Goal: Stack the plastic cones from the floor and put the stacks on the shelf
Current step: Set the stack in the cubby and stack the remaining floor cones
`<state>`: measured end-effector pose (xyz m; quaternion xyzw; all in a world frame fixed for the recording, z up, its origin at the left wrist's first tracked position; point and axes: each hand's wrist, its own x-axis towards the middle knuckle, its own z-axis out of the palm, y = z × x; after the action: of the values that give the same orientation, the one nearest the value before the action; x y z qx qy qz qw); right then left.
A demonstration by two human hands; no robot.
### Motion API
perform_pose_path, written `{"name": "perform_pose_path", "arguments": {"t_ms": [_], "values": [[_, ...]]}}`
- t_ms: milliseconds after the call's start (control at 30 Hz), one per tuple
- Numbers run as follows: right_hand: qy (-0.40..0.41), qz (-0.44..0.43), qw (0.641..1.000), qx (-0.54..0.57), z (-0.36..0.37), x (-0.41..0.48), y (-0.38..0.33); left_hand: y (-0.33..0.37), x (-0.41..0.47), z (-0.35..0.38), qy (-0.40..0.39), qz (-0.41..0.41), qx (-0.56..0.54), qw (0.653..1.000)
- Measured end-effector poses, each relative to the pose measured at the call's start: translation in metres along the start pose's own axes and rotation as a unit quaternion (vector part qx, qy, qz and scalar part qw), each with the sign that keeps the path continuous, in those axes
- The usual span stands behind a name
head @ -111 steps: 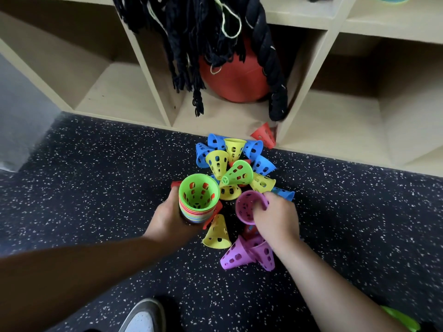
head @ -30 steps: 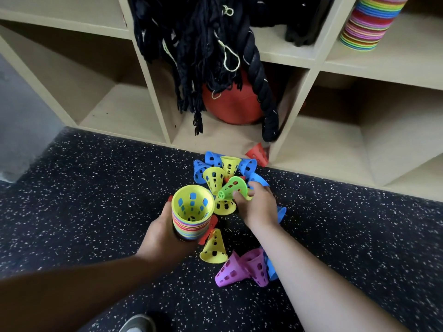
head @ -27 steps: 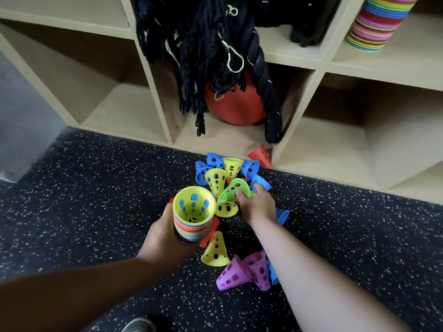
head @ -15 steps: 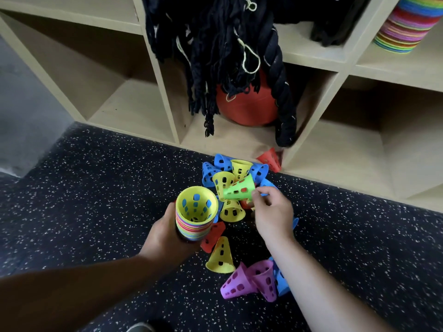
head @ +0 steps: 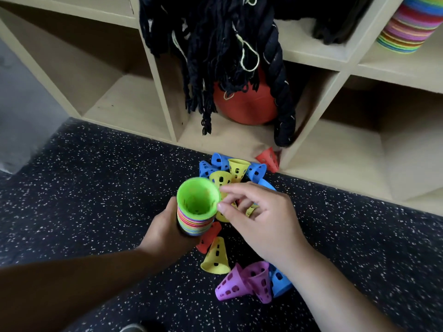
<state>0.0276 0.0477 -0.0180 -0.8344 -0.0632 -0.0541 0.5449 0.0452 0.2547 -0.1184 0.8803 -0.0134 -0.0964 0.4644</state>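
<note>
Loose plastic cones [head: 216,257] on speckled black floor [head: 96,188] beside wooden shelf [head: 335,164]

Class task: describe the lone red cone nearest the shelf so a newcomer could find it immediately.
Start at the wooden shelf unit and find the bottom compartment holding the big red ball. At that compartment's front right corner lies the red cone, on its side. It sits apart from the floor pile, whose cones beside it are blue and yellow.

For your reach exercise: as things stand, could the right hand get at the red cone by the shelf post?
Probably yes. The right hand is open and holds nothing, and the red cone lies uncovered beyond the pile, with only low cones between. The hanging rope ends just above it.
</note>
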Motion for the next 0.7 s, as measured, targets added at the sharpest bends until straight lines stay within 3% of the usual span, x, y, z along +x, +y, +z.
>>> {"name": "perform_pose_path", "arguments": {"t_ms": [100,167,300,400,567,700], "values": [[0.091,0.107,0.989,0.045,-0.006,-0.007,0.021,0.001,0.001,0.001,0.002,0.000,0.003,1.000],[0.169,0.221,0.961,-0.003,-0.009,-0.010,0.052,0.000,0.001,0.002,0.001,-0.003,0.001,1.000],[0.135,0.412,0.901,-0.017,0.004,-0.021,0.105,0.001,0.002,0.003,-0.005,-0.010,0.020,1.000],[0.131,0.430,0.892,-0.043,0.023,-0.028,0.128,0.004,0.001,0.003,-0.011,-0.006,0.019,1.000],[0.256,0.451,0.854,-0.028,0.028,-0.025,0.147,0.006,-0.001,0.004,-0.012,0.003,0.010,1.000],[0.225,0.451,0.862,0.048,0.029,-0.023,0.148,0.005,0.000,0.004,-0.012,0.001,0.021,1.000]]}}
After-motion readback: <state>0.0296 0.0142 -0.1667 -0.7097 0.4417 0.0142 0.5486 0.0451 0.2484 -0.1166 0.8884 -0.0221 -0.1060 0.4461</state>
